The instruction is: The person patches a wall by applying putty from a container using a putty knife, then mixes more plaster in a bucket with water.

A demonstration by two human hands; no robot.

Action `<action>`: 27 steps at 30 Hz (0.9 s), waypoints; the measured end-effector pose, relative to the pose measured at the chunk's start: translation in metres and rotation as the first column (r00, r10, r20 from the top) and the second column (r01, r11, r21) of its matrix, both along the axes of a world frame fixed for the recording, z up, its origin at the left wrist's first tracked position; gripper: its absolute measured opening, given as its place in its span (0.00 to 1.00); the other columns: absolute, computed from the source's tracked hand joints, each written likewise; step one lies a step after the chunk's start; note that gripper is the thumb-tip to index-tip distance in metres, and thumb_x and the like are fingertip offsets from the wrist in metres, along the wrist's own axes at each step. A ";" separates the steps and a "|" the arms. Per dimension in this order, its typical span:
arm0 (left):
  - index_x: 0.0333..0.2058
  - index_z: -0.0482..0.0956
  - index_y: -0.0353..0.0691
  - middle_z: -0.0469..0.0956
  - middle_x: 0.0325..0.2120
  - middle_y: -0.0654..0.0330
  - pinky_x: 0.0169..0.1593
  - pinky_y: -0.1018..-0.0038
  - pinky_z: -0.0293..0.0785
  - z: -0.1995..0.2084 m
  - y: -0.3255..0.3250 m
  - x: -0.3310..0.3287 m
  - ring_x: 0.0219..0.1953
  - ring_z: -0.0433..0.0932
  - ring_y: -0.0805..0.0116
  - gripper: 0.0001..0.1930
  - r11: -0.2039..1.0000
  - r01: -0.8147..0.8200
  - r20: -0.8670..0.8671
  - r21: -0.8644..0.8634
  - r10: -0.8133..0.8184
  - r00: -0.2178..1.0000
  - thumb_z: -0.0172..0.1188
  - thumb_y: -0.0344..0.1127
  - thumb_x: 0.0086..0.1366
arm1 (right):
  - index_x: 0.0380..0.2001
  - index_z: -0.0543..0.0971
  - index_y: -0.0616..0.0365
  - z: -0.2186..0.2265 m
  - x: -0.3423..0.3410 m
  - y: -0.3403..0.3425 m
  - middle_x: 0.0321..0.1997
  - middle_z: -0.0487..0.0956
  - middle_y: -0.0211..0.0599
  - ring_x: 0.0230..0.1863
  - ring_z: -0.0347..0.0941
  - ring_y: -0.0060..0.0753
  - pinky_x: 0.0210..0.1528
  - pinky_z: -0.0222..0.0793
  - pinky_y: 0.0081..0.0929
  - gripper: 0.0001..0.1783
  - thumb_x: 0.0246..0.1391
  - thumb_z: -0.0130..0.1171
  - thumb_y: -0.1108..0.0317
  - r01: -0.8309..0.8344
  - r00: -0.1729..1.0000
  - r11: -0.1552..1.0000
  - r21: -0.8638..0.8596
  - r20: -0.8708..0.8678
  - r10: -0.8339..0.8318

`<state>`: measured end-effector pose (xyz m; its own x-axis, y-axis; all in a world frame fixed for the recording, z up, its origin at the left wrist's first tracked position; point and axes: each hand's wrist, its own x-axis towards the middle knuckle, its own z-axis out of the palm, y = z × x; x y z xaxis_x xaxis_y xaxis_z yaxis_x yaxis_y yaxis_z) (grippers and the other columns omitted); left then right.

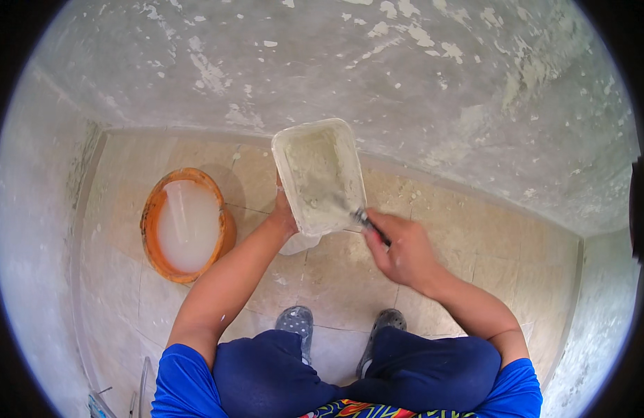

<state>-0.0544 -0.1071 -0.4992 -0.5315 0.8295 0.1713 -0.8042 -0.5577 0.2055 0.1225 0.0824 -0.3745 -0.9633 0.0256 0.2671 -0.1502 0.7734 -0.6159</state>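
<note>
A pale rectangular plastic tub (320, 175) sits raised in front of the person's body, its inside smeared with a thick greyish-white paste that coats the floor and walls of the tub. The left hand (284, 212) is at the tub's near-left edge and mostly underneath it, supporting it from below; only the heel of the hand and the wrist show, so how the fingers are set around the tub cannot be told. Just to the right of that hand, the right hand (398, 247) is curled into a closed grip around the dark handle of a scraping tool (355, 214), whose paste-covered blade reaches up and to the left from the knuckles into the tub and lies on the paste near the tub's lower right corner. Well to the left of the left hand, down on the tiled floor (468, 230), stands a round orange bucket (186, 224) filled with milky white liquid. Below both hands, two grey shoes (339, 327) rest on the tiles.
</note>
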 end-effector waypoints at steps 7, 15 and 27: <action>0.75 0.62 0.49 0.72 0.67 0.52 0.68 0.46 0.75 0.017 0.007 0.010 0.64 0.76 0.47 0.49 0.867 -0.240 -0.153 -0.436 0.192 0.969 0.38 0.82 0.69 | 0.52 0.82 0.61 0.004 -0.012 0.003 0.32 0.83 0.51 0.29 0.80 0.55 0.32 0.74 0.45 0.16 0.62 0.64 0.69 -0.086 0.996 0.991 -0.106 -0.023 0.084; 0.74 0.63 0.50 0.73 0.66 0.54 0.67 0.47 0.75 0.025 0.002 0.008 0.65 0.76 0.51 0.50 0.891 -0.288 -0.132 -0.351 0.257 0.957 0.37 0.83 0.69 | 0.51 0.80 0.67 -0.012 0.004 -0.007 0.30 0.80 0.56 0.26 0.78 0.47 0.33 0.72 0.39 0.16 0.66 0.60 0.68 0.027 0.946 0.917 -0.398 0.308 0.105; 0.76 0.61 0.51 0.72 0.68 0.56 0.68 0.49 0.74 0.024 0.003 0.001 0.66 0.75 0.52 0.51 0.955 -0.212 -0.057 -0.207 0.204 0.977 0.38 0.83 0.68 | 0.48 0.81 0.65 -0.026 0.004 -0.008 0.28 0.80 0.50 0.27 0.77 0.49 0.32 0.71 0.40 0.14 0.65 0.62 0.68 -0.024 0.996 0.990 -0.141 0.077 0.035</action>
<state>-0.0529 -0.1040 -0.4757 -0.6931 0.7204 0.0259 -0.6651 -0.6529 0.3624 0.1265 0.0741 -0.4001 -0.9822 0.0289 0.1853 -0.1177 0.6747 -0.7287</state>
